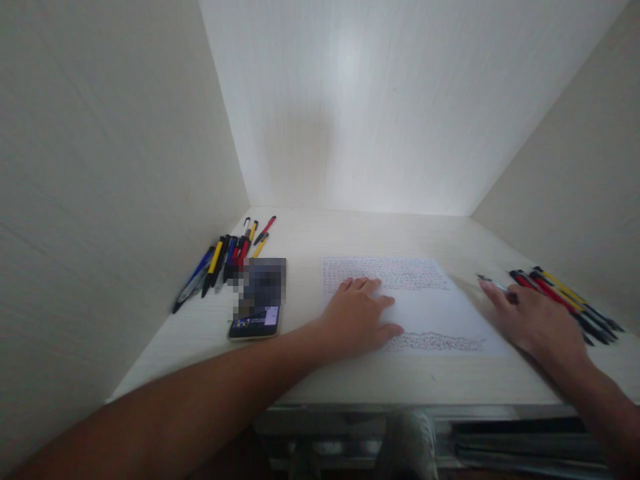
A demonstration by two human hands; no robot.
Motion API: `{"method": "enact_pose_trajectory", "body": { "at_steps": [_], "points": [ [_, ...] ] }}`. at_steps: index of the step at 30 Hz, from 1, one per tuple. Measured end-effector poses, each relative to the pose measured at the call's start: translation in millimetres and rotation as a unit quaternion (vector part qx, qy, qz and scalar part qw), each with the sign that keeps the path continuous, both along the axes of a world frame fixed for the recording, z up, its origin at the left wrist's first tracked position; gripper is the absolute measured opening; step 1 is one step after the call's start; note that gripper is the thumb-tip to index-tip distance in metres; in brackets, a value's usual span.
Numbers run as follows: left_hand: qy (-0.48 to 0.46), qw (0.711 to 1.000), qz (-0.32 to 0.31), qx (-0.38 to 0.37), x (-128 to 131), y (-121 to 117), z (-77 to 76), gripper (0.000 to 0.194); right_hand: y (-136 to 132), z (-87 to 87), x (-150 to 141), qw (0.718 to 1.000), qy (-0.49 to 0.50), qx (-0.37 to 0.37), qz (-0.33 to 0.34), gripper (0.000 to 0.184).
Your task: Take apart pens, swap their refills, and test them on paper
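Note:
My left hand (357, 313) lies flat with spread fingers on a white sheet of paper (425, 310). Dense rows of small handwriting fill the top of the sheet, and a band of darker marks runs along its bottom; the middle is blank. To the right of the sheet, my right hand (537, 320) is closed around a pen (500, 287), whose dark end sticks out past the fingertips at the upper left. Much of that pen is hidden by the hand. Right beside this hand lies a group of red, yellow and black pens (575, 297).
A phone (255, 327) with its screen lit lies left of the paper, partly blurred out. Beyond it, a pile of several blue, yellow, red and black pens (220, 263) rests against the left panel (125, 200). Panels also enclose the back and right of the white desk (375, 383).

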State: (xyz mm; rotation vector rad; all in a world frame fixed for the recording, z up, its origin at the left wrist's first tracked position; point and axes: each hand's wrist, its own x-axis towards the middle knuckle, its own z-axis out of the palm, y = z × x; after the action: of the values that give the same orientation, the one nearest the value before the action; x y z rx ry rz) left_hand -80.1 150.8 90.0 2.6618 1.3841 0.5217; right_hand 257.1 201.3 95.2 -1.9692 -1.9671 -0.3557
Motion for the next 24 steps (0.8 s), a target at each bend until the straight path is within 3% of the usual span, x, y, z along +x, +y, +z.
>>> {"method": "enact_pose_trajectory", "body": {
  "at_steps": [2, 9, 24],
  "points": [
    [0.000, 1.000, 0.001, 0.003, -0.3, 0.4, -0.7, 0.055, -0.3, -1.6, 1.1, 0.998, -0.051, -0.025, -0.017, 0.056],
    [-0.002, 1.000, -0.001, 0.016, -1.3, 0.5, -3.3, 0.054, -1.7, -9.3, 13.1, 0.996, -0.086, 0.023, 0.025, 0.047],
    [0.000, 1.000, 0.000, 0.016, -0.8, 0.2, -2.3, 0.054, 0.6, 0.3, 35.5, 0.993, -0.068, -0.007, -0.092, 0.042]
  ]
}}
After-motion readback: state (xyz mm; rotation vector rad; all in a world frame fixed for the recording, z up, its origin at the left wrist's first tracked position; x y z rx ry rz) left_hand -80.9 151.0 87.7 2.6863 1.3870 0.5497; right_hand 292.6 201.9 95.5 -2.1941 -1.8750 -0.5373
